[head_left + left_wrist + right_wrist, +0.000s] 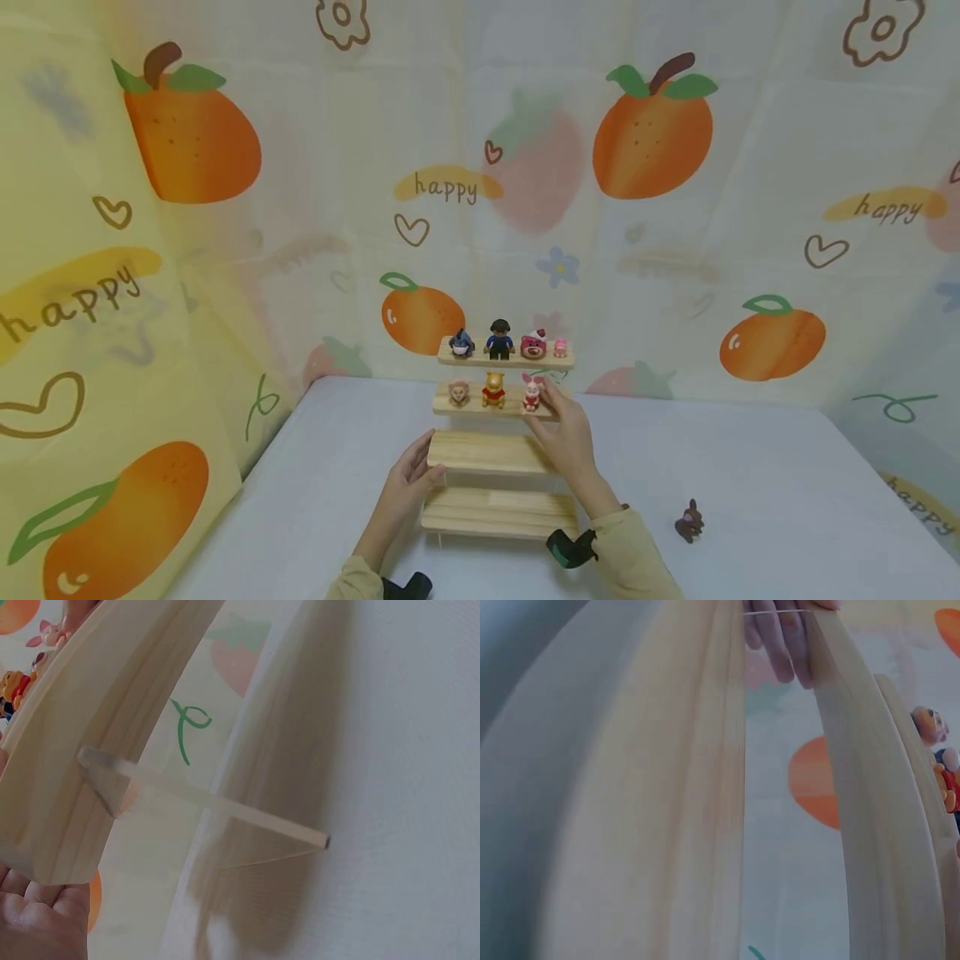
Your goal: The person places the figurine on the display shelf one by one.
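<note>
A tiered wooden display stand [491,452] with several steps stands on the white table. My left hand [405,479] holds the left end of its third step from the top, with fingers at the edge; the left wrist view shows part of that hand [45,922] beside the board end. On the second step, my right hand [566,433] pinches a pink piglet figurine [531,393] near the right end. Left of it stand a yellow bear figurine in a red shirt [493,391] and a lion figurine [459,392]. The right wrist view mostly shows board undersides.
The top step carries a blue donkey figurine [462,343], a dark-haired toy person [499,340], a red-pink bear [533,344] and a small pink figurine [560,348]. A brown animal figurine [690,522] sits on the table at right. Behind hangs a fruit-print cloth [480,267].
</note>
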### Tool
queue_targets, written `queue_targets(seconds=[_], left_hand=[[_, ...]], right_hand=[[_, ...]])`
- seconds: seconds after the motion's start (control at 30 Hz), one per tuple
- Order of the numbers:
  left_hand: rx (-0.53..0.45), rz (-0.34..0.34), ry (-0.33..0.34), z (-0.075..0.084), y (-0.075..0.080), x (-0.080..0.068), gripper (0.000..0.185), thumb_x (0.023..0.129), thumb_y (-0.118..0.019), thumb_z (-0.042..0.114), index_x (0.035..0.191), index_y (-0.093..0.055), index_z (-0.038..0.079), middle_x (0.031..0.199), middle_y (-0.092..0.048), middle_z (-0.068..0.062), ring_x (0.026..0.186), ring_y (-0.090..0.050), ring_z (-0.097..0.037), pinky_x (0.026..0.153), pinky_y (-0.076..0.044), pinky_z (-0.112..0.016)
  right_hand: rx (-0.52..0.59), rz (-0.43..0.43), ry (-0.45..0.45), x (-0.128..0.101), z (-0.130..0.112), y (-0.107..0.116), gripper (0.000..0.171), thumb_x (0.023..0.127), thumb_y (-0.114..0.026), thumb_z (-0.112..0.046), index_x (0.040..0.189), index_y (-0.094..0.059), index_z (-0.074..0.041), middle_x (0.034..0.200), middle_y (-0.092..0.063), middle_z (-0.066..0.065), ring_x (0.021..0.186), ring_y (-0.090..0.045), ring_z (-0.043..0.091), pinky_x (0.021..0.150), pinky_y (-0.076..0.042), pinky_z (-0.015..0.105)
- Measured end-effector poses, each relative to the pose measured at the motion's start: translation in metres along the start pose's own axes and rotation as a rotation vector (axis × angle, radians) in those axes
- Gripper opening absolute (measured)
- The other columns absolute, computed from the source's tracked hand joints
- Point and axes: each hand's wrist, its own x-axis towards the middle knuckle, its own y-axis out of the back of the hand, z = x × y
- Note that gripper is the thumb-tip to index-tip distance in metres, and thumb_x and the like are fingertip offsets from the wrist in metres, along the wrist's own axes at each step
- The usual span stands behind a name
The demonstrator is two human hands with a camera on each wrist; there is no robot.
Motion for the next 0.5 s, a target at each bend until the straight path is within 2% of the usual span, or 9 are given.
queue_targets(seconds=[0.13, 0.33, 0.43, 0.5], left_hand=[[0.011, 0.011, 0.03, 0.0, 0.0, -0.001, 0.064, 0.083, -0.066, 0.016, 0.136, -0.033, 0.001, 0.139, -0.03, -0.017, 0.126, -0.03, -0.025, 0.097, -0.03, -0.022], [0.014, 0.009, 0.014, 0.0, 0.001, 0.0, 0.064, 0.083, -0.066, 0.017, 0.136, -0.033, 0.0, 0.139, -0.03, -0.018, 0.126, -0.031, -0.026, 0.098, -0.031, -0.023], [0.003, 0.005, 0.021, 0.0, 0.001, 0.001, 0.065, 0.082, -0.066, 0.016, 0.136, -0.033, 0.0, 0.139, -0.03, -0.018, 0.126, -0.03, -0.026, 0.097, -0.031, -0.022], [0.005, 0.005, 0.022, -0.001, 0.001, 0.001, 0.065, 0.082, -0.066, 0.016, 0.136, -0.032, -0.001, 0.139, -0.03, -0.018, 0.126, -0.03, -0.026, 0.097, -0.031, -0.022]], right_hand=[[0.033, -0.015, -0.005, -0.006, 0.001, 0.004, 0.062, 0.07, -0.076, -0.006, 0.122, -0.047, 0.011, 0.105, -0.061, 0.016, 0.1, -0.053, 0.036, 0.089, -0.038, 0.051], [0.078, -0.035, 0.006, -0.009, 0.003, 0.009, 0.059, 0.072, -0.074, -0.004, 0.123, -0.047, 0.009, 0.109, -0.06, 0.015, 0.101, -0.053, 0.034, 0.091, -0.037, 0.052], [0.092, -0.027, 0.022, -0.012, 0.005, 0.012, 0.057, 0.071, -0.074, -0.001, 0.122, -0.048, 0.008, 0.109, -0.06, 0.014, 0.1, -0.055, 0.031, 0.091, -0.039, 0.049], [0.106, -0.026, 0.025, -0.014, 0.006, 0.014, 0.056, 0.071, -0.073, 0.001, 0.121, -0.049, 0.008, 0.108, -0.061, 0.014, 0.099, -0.056, 0.03, 0.086, -0.045, 0.043]])
